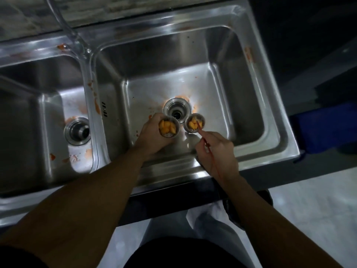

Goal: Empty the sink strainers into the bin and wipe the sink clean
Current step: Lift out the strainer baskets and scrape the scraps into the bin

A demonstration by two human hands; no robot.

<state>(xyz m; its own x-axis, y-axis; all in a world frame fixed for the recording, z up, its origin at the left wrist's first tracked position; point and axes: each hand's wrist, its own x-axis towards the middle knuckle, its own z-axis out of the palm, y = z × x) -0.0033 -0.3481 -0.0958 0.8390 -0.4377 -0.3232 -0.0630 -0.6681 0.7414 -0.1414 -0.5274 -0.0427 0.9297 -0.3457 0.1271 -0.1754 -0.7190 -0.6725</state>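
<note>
A steel double sink (173,171) fills the view, smeared with orange food stains. Over the right basin my left hand (152,136) grips a round metal strainer (169,127) full of orange food scraps. My right hand (216,149) holds a second strainer (195,123), also with orange scraps, by its thin central stem, just right of the first. Both drains are bare: the right drain (176,111) lies just behind the strainers, the left drain (78,130) sits in the left basin.
A clear curved faucet spout (73,33) reaches over the divider between basins. A marbled counter (116,8) runs behind the sink. A blue container (326,130) stands on the floor to the right. A white and black bag (216,215) hangs below the sink's front edge.
</note>
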